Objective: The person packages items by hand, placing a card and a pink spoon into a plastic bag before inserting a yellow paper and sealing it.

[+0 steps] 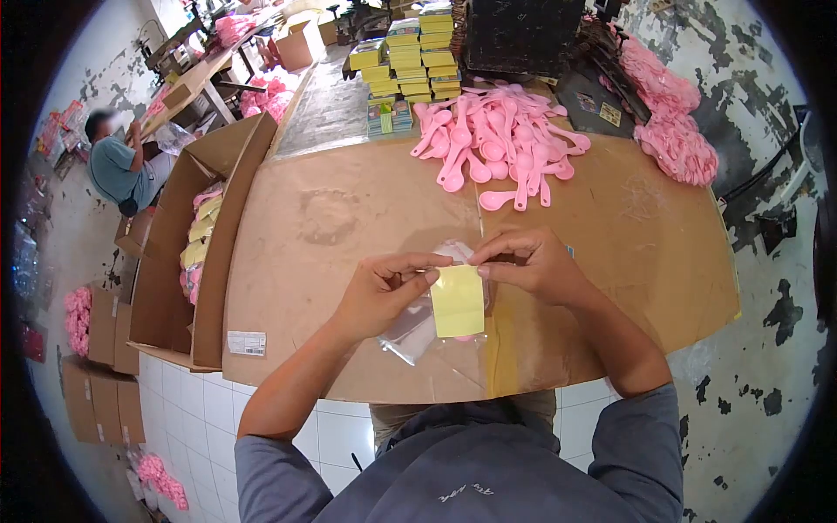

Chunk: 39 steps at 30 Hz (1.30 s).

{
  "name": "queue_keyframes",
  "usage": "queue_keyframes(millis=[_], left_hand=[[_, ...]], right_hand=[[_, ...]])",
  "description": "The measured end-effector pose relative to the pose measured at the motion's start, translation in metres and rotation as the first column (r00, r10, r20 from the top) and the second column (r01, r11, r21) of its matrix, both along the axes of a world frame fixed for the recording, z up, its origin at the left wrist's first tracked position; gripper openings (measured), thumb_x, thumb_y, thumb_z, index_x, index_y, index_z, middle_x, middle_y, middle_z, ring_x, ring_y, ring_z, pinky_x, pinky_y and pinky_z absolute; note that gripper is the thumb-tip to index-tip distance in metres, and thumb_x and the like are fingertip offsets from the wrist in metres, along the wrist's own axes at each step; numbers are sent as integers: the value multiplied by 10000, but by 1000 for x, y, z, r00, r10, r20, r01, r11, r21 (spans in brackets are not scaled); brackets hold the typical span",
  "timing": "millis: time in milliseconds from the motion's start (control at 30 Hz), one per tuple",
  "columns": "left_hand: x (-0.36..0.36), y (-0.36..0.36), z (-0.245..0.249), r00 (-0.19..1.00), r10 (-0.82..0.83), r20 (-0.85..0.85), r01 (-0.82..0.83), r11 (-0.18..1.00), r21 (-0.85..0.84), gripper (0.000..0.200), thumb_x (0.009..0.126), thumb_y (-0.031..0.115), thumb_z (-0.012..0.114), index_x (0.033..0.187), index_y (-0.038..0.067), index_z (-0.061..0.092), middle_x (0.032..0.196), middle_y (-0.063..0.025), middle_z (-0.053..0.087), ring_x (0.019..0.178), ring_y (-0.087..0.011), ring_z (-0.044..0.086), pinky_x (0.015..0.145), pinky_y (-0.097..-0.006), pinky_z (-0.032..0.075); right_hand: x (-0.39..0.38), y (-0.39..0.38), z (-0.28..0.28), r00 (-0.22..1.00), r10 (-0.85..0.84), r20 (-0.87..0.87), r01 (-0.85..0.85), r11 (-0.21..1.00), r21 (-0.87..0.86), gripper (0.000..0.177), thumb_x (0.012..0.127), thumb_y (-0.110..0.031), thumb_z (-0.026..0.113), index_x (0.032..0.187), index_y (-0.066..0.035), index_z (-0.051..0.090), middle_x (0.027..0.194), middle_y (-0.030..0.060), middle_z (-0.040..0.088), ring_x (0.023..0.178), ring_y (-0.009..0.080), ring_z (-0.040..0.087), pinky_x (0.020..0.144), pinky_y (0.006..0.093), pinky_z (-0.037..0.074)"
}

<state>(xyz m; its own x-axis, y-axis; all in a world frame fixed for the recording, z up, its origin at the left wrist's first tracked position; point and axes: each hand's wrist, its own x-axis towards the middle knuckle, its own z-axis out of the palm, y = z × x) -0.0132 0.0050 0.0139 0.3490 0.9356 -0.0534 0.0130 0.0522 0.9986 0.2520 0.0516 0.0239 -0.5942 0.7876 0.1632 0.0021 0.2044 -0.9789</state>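
Note:
A yellow card (459, 305) stands between my hands over the front of the table, with a bit of pink (471, 337) showing below its lower edge. My left hand (388, 286) pinches its upper left corner between thumb and index finger. At the upper right corner, my right hand (532, 266) is closed in a similar pinch. Clear plastic bags (405, 338) lie under and to the left of the card. Beyond my hands, a heap of pink measuring spoons (510, 139) covers the back of the cardboard tabletop.
Stacks of yellow-backed cards (405, 57) stand behind the spoons, beside a black box (523, 39). An open carton (231, 253) holding yellow and pink packs adjoins the table's left edge. Bagged pink items (667, 113) lie back right. Another person (122, 166) sits far left.

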Motion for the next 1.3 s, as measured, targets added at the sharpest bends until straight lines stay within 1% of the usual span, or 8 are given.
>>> queue_keyframes(millis=[433,633,733,867,933,1067,1133,1300], left_hand=[[11,-3,8,965,105,239,-118,992,42,302,1011,96,656,1295,-6,668,1102,-76,750,1031,-140,692,936,-313,561],[-1,-1,7,998,-46,-44,49,996,70,317,973,82,708,1273,-5,648,996,-60,722,947,-115,692,837,-284,564],[-21,4,20,987,127,-98,-132,990,-45,256,988,113,695,1217,5,661,962,-51,715,892,-116,693,811,-277,562],[-56,25,31,542,549,637,-742,668,56,264,1046,206,616,1208,3,661,1037,-41,704,886,-128,677,797,-264,558],[-55,27,44,460,575,676,-749,661,-53,270,1041,191,613,1240,14,656,1053,-32,688,898,-128,662,785,-274,553],[-46,31,5,878,478,24,-467,845,261,294,970,194,698,1228,54,696,1078,-39,679,929,-153,651,769,-341,548],[-19,20,-8,838,393,-379,-266,900,346,285,871,211,794,1115,71,743,1045,-63,680,898,-178,650,758,-368,536],[-3,20,-21,734,339,-588,-28,881,473,293,806,177,857,1034,30,747,925,-52,649,771,-130,618,686,-309,511]], right_hand=[[-3,-4,4,988,141,68,-134,985,-105,479,914,40,678,1369,6,532,1023,44,632,936,115,631,817,270,526],[1,-6,14,998,60,6,-60,996,-60,454,910,22,671,1347,3,552,1050,52,644,990,135,636,859,293,537],[13,2,26,984,-74,165,44,983,179,416,904,-40,682,1310,-10,595,1084,64,663,1005,166,646,873,326,533],[61,21,31,853,-347,390,132,866,482,360,891,-115,688,1241,-36,659,1099,87,676,996,216,659,875,357,524],[82,26,26,793,-403,456,137,848,512,344,881,-140,711,1209,-42,679,1080,96,674,987,227,661,863,356,522],[105,27,3,781,-324,534,74,897,437,346,841,-173,799,1146,-39,705,1022,93,658,945,215,653,822,339,518],[104,29,-2,793,-261,551,61,933,354,342,822,-173,830,1114,-37,716,994,81,650,913,197,644,797,332,514],[103,30,-3,786,-246,567,101,956,274,248,843,-109,813,1058,-28,722,937,43,642,852,150,618,751,322,501]])
